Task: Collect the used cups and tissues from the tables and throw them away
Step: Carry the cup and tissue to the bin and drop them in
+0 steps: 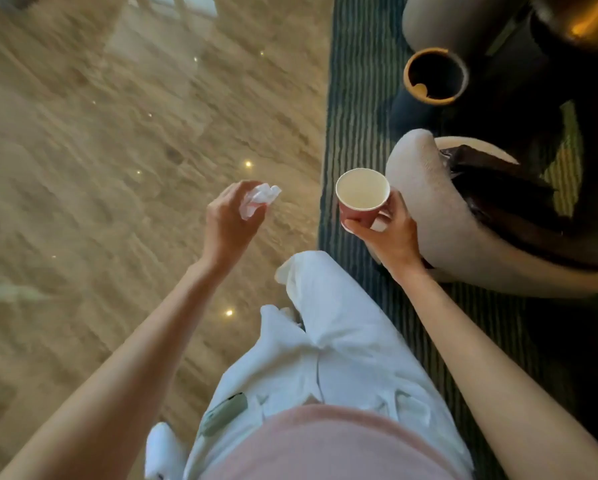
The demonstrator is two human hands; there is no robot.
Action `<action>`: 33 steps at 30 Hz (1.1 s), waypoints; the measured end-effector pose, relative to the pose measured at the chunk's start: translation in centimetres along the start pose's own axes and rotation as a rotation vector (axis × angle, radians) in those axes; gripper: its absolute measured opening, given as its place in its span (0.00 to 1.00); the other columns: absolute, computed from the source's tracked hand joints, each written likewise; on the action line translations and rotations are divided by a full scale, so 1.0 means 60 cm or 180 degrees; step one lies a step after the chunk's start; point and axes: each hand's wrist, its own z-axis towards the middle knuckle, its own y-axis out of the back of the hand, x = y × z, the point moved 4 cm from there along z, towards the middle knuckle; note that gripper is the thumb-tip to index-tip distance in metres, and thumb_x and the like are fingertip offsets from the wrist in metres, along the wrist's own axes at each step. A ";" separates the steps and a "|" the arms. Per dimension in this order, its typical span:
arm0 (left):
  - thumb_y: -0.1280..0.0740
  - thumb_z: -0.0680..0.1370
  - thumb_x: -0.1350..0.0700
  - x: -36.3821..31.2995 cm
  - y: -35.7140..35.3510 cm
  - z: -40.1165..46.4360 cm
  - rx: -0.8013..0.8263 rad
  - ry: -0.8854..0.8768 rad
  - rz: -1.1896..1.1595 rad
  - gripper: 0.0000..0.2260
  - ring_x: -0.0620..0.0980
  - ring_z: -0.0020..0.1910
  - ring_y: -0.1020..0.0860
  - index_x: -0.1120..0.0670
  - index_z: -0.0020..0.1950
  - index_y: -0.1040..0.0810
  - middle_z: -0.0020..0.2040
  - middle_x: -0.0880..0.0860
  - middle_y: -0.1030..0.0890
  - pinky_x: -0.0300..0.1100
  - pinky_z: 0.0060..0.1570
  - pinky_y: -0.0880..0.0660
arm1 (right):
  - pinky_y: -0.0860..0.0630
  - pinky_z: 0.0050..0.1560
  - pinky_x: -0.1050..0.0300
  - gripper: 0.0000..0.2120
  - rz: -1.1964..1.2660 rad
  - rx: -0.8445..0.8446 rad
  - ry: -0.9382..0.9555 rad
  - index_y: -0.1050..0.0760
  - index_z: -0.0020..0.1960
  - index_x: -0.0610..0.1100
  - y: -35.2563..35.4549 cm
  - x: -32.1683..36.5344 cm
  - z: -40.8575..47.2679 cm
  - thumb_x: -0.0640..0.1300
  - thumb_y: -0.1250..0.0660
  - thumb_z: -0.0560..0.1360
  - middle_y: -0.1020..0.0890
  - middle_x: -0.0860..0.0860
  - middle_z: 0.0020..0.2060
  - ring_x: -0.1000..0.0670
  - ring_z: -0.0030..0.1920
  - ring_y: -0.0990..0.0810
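Spreading across the view's left was polished marble floor (100, 150), with striped carpet (353, 116) at right. At one o'clock stood what looked like a bin (435, 76). The right hand (389, 233) gripped a red paper cup (361, 199); the left hand (226, 220) pinched a crumpled tissue (259, 199). Loosely pinched, it could drop mid-stride.

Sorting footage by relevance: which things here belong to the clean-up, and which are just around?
Job: tissue in left hand; cup in right hand; bin.

Around: chair, dark bag on it, rug.
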 end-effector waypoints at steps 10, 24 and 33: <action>0.29 0.71 0.64 0.030 -0.138 0.471 0.0552 -0.0184 0.0061 0.11 0.54 0.44 0.21 0.60 0.53 0.20 0.46 0.57 0.17 0.33 0.43 0.33 | 0.24 0.53 0.64 0.32 0.0227 -0.0624 -0.0499 0.31 0.63 0.52 -0.007 0.017 0.409 0.43 0.21 0.63 0.21 0.61 0.51 0.64 0.51 0.21; 0.28 0.72 0.60 -0.054 -0.502 0.976 0.1963 -0.1209 -0.0093 0.13 0.40 0.43 0.25 0.55 0.56 0.20 0.48 0.53 0.17 0.22 0.44 0.36 | 0.24 0.54 0.62 0.31 0.0646 -0.1919 -0.0994 0.32 0.61 0.58 0.123 -0.014 0.815 0.43 0.23 0.64 0.21 0.62 0.50 0.64 0.53 0.21; 0.31 0.75 0.59 -0.142 -0.780 1.191 0.2998 -0.1943 -0.0172 0.12 0.47 0.50 0.22 0.56 0.58 0.22 0.52 0.53 0.19 0.38 0.51 0.27 | 0.25 0.55 0.69 0.34 0.0696 -0.2678 -0.1526 0.34 0.64 0.63 0.188 -0.085 0.994 0.49 0.22 0.64 0.24 0.68 0.54 0.67 0.58 0.25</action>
